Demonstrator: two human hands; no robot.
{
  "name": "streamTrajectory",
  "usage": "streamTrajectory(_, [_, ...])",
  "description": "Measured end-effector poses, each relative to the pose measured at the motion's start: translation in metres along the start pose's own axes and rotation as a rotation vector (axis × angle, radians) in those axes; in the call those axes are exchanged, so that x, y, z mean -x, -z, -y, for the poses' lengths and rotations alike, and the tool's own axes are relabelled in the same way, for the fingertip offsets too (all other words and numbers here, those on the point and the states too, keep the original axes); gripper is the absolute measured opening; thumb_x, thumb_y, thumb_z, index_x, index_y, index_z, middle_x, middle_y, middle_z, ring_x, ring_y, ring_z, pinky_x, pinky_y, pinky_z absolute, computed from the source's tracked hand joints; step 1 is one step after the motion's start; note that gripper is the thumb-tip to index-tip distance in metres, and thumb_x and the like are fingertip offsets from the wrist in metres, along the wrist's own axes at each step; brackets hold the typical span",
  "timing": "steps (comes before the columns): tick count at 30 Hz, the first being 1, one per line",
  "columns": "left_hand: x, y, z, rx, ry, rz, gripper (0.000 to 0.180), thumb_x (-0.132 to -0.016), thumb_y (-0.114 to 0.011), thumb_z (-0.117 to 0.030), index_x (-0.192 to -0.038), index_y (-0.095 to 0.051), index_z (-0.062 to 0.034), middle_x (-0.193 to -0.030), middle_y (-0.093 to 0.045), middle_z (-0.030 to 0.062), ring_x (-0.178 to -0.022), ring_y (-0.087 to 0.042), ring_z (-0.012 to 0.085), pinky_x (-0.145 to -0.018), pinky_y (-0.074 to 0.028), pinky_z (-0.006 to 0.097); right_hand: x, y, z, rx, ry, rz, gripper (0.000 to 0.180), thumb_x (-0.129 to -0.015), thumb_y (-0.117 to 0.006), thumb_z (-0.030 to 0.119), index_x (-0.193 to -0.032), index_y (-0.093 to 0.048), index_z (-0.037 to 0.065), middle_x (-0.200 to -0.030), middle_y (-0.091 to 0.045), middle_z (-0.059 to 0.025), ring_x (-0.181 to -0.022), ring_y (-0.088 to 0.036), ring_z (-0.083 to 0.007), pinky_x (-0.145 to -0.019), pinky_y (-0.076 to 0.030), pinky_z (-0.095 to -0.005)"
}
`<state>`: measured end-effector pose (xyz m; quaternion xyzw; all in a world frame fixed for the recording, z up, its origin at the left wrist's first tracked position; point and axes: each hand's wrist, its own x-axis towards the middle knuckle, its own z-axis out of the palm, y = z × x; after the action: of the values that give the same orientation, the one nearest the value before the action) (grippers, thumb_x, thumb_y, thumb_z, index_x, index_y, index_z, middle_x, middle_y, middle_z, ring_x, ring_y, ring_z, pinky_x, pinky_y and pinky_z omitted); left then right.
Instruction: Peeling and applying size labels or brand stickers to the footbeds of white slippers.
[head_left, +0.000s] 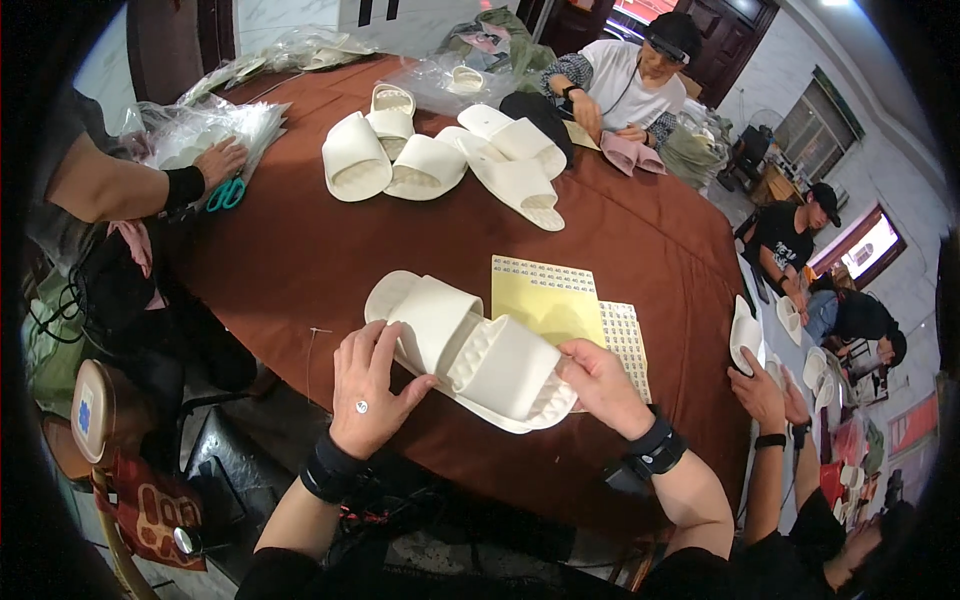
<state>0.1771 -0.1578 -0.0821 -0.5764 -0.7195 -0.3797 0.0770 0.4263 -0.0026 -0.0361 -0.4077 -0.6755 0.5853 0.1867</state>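
Note:
A pair of white slippers point(515, 375), nested heel to toe, lies across the brown-covered table before me. My left hand point(372, 388) holds the left end, fingertips and spread thumb against its edge. A small round sticker is stuck on the back of this hand. At the other end, my right hand point(605, 388) grips the slipper's rim, thumb on top; its other fingers are partly hidden. Just beyond lies a yellow sticker sheet point(545, 310), partly peeled. A second sticker sheet point(625, 345), still covered in small labels, sticks out beside it, close to my right hand.
Several more white slippers point(430, 165) are piled farther back. At left, another person's hand point(220, 160) rests on clear plastic bags near teal scissors point(226, 194). Across the table someone handles pink slippers point(632, 152). A co-worker's hand point(757, 388) holds a white slipper at right.

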Motion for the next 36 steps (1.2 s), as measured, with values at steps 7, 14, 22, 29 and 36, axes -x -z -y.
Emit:
streamTrajectory(7, [0.001, 0.001, 0.0, 0.028, -0.004, -0.026, 0.059, -0.075, -0.077, -0.021, -0.125, -0.054, 0.0001, -0.124, -0.053, 0.0189, -0.111, -0.052, 0.037, -0.094, -0.043, 0.045, -0.009, -0.02, 0.009, 0.446, 0.152, -0.006, 0.029, -0.093, -0.058, 0.018, -0.11, -0.058, -0.005, -0.084, -0.066, -0.0234, -0.077, -0.067, -0.0316, -0.07, -0.052, -0.0388])
streamTrajectory(14, [0.003, -0.004, 0.007, 0.094, -0.055, -0.088, 0.046, -0.08, -0.07, -0.012, -0.122, -0.055, 0.0019, -0.123, -0.053, 0.0219, -0.108, -0.052, 0.0385, -0.093, -0.043, 0.046, -0.009, -0.018, 0.011, 0.034, -0.135, 0.338, 0.028, -0.097, -0.054, 0.018, -0.118, -0.055, 0.0, -0.082, -0.062, -0.0007, -0.058, -0.055, -0.0053, -0.047, -0.042, -0.0187])
streamTrajectory(22, [0.004, 0.001, 0.012, 0.403, 0.059, 0.011, 0.039, -0.085, -0.061, -0.003, -0.123, -0.055, 0.0034, -0.127, -0.054, 0.0226, -0.117, -0.053, 0.0402, -0.1, -0.043, 0.043, 0.028, -0.011, 0.02, -0.287, -0.041, 0.386, 0.034, -0.098, -0.049, 0.013, -0.128, -0.05, -0.002, -0.085, -0.063, -0.0029, -0.055, -0.053, -0.0047, -0.045, -0.04, -0.0173])
streamTrajectory(29, [-0.007, 0.032, -0.011, 0.314, -0.061, -0.072, 0.037, -0.092, -0.059, -0.015, -0.124, -0.055, 0.0025, -0.132, -0.051, 0.0219, -0.121, -0.052, 0.0385, -0.101, -0.043, 0.043, 0.067, 0.038, 0.02, -0.508, 0.083, -0.015, 0.039, -0.094, -0.054, 0.016, -0.13, -0.048, 0.001, -0.084, -0.061, -0.0026, -0.058, -0.055, -0.0061, -0.044, -0.042, -0.0177])
streamTrajectory(36, [-0.04, 0.054, -0.019, 0.337, -0.165, -0.003, 0.04, -0.088, -0.064, -0.006, -0.125, -0.053, 0.0019, -0.132, -0.051, 0.0207, -0.119, -0.053, 0.0365, -0.099, -0.044, 0.04, 0.081, 0.147, -0.019, -0.507, 0.311, -0.544, 0.026, -0.101, -0.051, 0.027, -0.111, -0.057, 0.005, -0.087, -0.065, -0.0048, -0.058, -0.055, -0.0102, -0.044, -0.04, -0.0252])
